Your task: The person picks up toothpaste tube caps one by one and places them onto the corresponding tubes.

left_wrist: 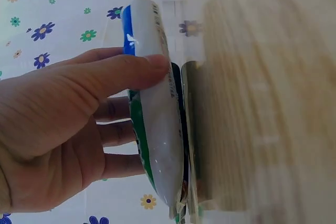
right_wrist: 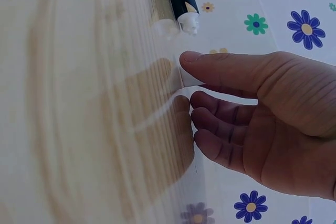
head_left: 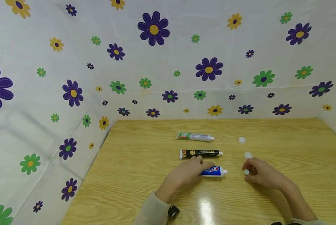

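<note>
My left hand [head_left: 185, 173] grips a blue toothpaste tube [head_left: 213, 172] that lies on the table, its uncapped white nozzle pointing right. In the left wrist view the thumb lies across the tube's white side [left_wrist: 163, 124], with the fingers on the far side. To the right, my right hand [head_left: 264, 175] pinches a small white cap [head_left: 246, 172] at the table surface. The right wrist view shows that cap [right_wrist: 190, 78] partly hidden by the thumb. Just beyond the right fingers lies another white cap [head_left: 248, 155].
Behind the blue tube lie a black toothpaste tube [head_left: 201, 153] and a green-and-white toothpaste tube [head_left: 196, 137], both with nozzles to the right. A third white cap [head_left: 242, 140] sits farther back. Flower-patterned cloth [head_left: 173, 56] borders the wooden table [head_left: 134, 187].
</note>
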{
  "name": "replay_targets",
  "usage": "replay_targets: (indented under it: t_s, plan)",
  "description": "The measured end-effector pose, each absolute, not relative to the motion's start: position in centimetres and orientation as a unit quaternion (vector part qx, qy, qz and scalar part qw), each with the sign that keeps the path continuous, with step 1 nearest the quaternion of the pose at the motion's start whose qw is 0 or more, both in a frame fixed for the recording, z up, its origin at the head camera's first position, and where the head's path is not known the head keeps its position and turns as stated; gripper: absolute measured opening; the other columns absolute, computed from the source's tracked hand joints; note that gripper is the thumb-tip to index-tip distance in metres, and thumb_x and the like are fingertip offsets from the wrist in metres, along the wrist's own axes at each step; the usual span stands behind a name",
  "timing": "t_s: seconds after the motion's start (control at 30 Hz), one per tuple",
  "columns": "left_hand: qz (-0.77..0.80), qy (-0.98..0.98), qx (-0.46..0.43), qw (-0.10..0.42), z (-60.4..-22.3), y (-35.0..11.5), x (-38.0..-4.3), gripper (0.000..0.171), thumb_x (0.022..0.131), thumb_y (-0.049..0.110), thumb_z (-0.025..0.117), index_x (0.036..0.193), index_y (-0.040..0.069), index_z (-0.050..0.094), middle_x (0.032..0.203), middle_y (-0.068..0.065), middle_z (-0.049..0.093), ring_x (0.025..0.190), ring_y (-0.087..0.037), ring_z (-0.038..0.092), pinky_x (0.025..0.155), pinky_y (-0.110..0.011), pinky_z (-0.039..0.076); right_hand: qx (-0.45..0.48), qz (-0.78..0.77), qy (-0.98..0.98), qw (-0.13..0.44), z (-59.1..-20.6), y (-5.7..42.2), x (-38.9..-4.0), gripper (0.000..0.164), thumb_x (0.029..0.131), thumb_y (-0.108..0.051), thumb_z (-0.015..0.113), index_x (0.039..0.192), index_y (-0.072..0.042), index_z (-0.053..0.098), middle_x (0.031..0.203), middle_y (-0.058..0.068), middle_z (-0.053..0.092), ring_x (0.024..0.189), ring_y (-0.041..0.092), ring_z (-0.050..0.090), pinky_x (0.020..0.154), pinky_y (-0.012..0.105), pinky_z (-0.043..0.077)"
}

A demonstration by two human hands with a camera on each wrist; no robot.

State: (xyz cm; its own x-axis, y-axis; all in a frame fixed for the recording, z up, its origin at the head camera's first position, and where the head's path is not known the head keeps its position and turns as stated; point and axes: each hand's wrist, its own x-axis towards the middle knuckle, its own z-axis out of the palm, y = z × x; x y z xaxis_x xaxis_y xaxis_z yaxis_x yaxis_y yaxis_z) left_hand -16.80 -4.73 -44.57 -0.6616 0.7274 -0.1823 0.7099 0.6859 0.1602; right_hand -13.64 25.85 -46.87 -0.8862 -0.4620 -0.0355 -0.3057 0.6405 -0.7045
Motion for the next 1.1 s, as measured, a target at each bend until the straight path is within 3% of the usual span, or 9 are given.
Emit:
replay_targets:
  t_s: [0.17, 0.33, 0.53, 0.73, 1.1]
  plan:
    - [0.066, 0.909, 0.399, 0.096, -44.2, -5.1, -17.1, 0.056, 0.099, 0.021, 0.063, 0.150, 0.032, 0.043, 0.120, -0.006, 0.057, 0.096, -0.013, 0.059, 0.076, -0.026, 0.053, -0.216, -0.364, 0.900, 0.103, -47.0, 26.0, -13.7, 0.025, 0.084, -0.013, 0.078, 0.102, -0.005, 0.062, 0.093, 0.001, 0.059, 0.076, 0.004, 0.051, 0.065, 0.024, 0.048]
    - [0.095, 0.900, 0.424, 0.042, -43.4, -5.8, -17.2, 0.061, 0.097, 0.016, 0.066, 0.151, 0.029, 0.042, 0.111, -0.003, 0.056, 0.080, -0.009, 0.051, 0.064, -0.018, 0.043, -0.215, -0.364, 0.900, 0.104, -47.0, 26.0, -13.7, 0.025, 0.084, -0.012, 0.078, 0.101, -0.005, 0.062, 0.093, 0.001, 0.060, 0.075, 0.005, 0.052, 0.065, 0.024, 0.048]
    - [0.099, 0.885, 0.454, -0.030, -42.5, -6.3, -17.3, 0.067, 0.096, 0.015, 0.067, 0.155, 0.028, 0.036, 0.117, -0.004, 0.056, 0.090, -0.011, 0.053, 0.074, -0.021, 0.048, -0.212, -0.365, 0.901, 0.106, -46.8, 26.0, -13.7, 0.024, 0.084, -0.012, 0.078, 0.100, -0.005, 0.062, 0.091, 0.001, 0.059, 0.075, 0.006, 0.050, 0.064, 0.024, 0.047]
    - [0.066, 0.885, 0.454, -0.081, -42.1, -6.5, -17.5, 0.076, 0.098, 0.018, 0.065, 0.158, 0.033, 0.022, 0.132, -0.006, 0.056, 0.105, -0.021, 0.061, 0.088, -0.035, 0.054, -0.206, -0.362, 0.903, 0.108, -46.5, 25.9, -13.8, 0.023, 0.084, -0.012, 0.078, 0.100, -0.006, 0.062, 0.090, 0.000, 0.058, 0.074, 0.006, 0.050, 0.064, 0.024, 0.047]
    - [0.067, 0.889, 0.445, -0.089, -41.2, -6.9, -17.6, 0.076, 0.096, 0.017, 0.067, 0.158, 0.032, 0.025, 0.137, -0.006, 0.056, 0.110, -0.025, 0.062, 0.090, -0.040, 0.055, -0.201, -0.365, 0.902, 0.113, -46.0, 26.0, -13.7, 0.019, 0.086, -0.011, 0.076, 0.099, -0.007, 0.062, 0.090, 0.000, 0.058, 0.075, 0.006, 0.049, 0.064, 0.024, 0.046]
